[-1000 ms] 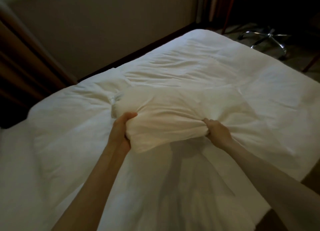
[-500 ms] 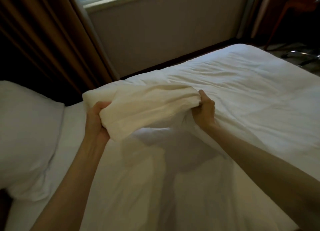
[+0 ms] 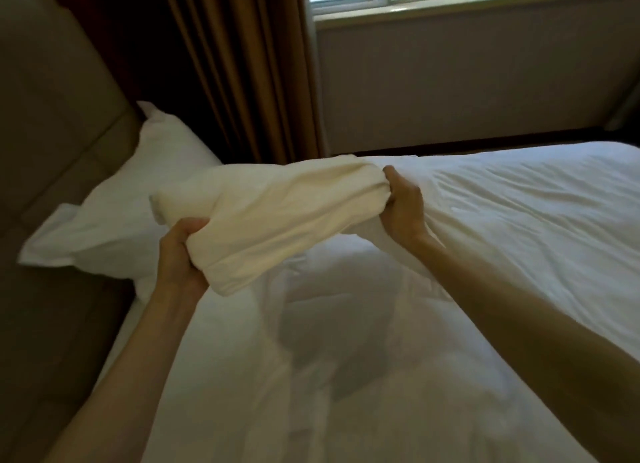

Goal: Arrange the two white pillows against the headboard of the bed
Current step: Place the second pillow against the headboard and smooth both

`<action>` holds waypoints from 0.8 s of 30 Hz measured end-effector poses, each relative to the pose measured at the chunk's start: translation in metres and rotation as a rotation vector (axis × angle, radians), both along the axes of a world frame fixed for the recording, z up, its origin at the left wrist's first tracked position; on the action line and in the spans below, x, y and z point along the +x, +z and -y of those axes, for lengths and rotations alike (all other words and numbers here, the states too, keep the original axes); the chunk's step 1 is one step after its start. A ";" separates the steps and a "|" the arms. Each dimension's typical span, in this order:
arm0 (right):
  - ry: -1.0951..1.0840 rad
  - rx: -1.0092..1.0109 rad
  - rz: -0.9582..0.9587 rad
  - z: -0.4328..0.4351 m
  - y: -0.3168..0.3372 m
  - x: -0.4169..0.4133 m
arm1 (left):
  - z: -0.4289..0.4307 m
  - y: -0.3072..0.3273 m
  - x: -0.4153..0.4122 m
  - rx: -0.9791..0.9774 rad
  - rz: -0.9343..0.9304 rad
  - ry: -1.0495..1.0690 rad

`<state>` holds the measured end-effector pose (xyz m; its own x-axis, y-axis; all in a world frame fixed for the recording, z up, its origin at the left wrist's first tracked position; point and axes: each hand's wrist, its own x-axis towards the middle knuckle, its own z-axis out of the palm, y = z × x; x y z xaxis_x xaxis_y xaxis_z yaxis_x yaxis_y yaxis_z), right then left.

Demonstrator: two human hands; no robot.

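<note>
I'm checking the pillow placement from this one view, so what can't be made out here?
- Head view: the near part of the resting pillow is hidden behind the held pillow.
- The left hand and right hand have fingertips buried in fabric.
- The headboard is cut off by the left edge.

At left of frame a pillow (image 3: pixel 138 199) leans on the headboard (image 3: pixel 62 123) (filling that far stretch); bare duvet (image 3: pixel 346 376) lies open across the lower centre
</note>
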<state>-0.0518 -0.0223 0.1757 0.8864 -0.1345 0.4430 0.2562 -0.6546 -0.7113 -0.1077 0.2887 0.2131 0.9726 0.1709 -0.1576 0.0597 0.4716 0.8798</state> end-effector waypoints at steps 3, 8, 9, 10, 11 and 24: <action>0.079 -0.256 -0.072 -0.026 -0.034 -0.006 | -0.035 -0.037 -0.019 -0.018 -0.136 0.051; 0.290 -0.522 -0.542 -0.050 -0.113 -0.041 | -0.076 -0.115 -0.055 0.061 -0.484 0.036; 0.320 -0.562 -0.611 -0.058 -0.128 -0.053 | -0.086 -0.131 -0.064 0.125 -0.578 0.041; 0.353 -0.590 -0.657 -0.065 -0.145 -0.063 | -0.097 -0.147 -0.073 0.198 -0.678 0.040; 0.374 -0.621 -0.700 -0.071 -0.157 -0.073 | -0.108 -0.162 -0.081 0.268 -0.769 0.031; 0.434 -0.564 -1.136 -0.095 -0.199 -0.099 | -0.110 -0.221 -0.029 1.191 -0.727 -0.284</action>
<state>-0.1509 0.0725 -0.0232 0.7221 0.2055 -0.6606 -0.0319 -0.9440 -0.3285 -0.1368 0.3991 -0.0082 0.7619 0.3695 -0.5320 0.6285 -0.6203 0.4693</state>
